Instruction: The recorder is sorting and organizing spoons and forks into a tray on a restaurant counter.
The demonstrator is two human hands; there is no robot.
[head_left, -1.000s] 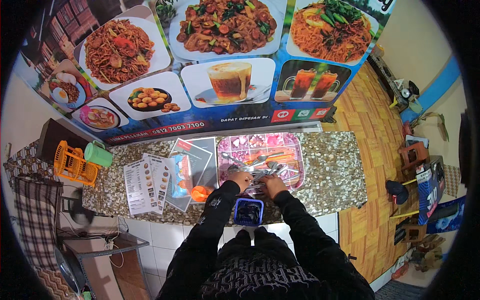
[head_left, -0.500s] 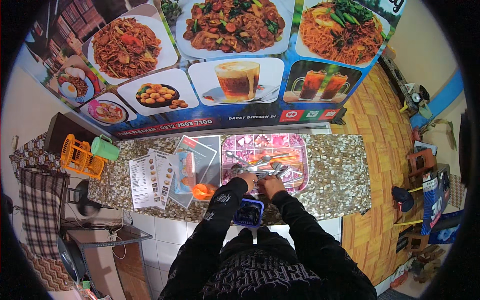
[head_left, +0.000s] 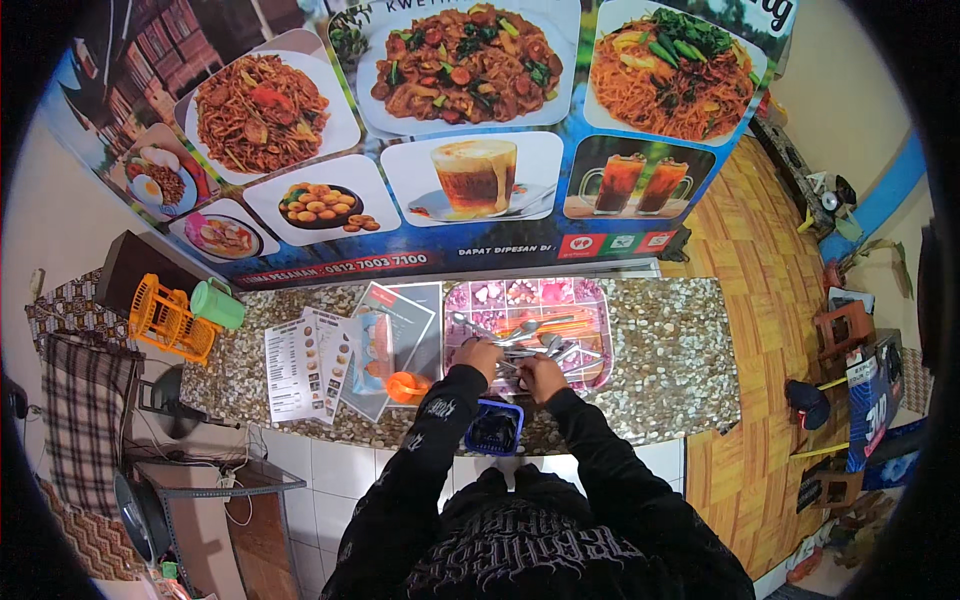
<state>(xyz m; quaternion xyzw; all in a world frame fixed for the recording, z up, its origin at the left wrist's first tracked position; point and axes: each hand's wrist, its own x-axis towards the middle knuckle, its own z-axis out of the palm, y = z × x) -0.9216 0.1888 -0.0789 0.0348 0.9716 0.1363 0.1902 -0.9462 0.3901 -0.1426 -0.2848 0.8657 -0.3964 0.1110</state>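
A pink patterned tray [head_left: 600, 298] lies on the counter in front of me, with a loose pile of metal spoons and forks [head_left: 548, 343] on it. Over the pile's left side, my left hand [head_left: 479, 357] is closed on cutlery handles. My right hand [head_left: 543, 377] is closed too, its fingers on pieces of cutlery at the tray's near edge. Which pieces each hand grips is partly hidden by the fingers. Orange straw-like sticks [head_left: 575, 327] lie behind the spoons. Between my forearms, a small blue plastic basket [head_left: 495, 404] stands at the counter's near edge.
Left of the tray are an orange cup-like object [head_left: 405, 387], a dark menu sheet [head_left: 425, 330] and white printed sheets [head_left: 290, 370]. An orange rack [head_left: 165, 318] and green pitcher [head_left: 217, 303] stand at the counter's left end. A food banner [head_left: 350, 255] rises behind.
My left hand has drawn slightly left and my right hand has shifted a little down, both still among the cutlery. The whole view has tilted slightly.
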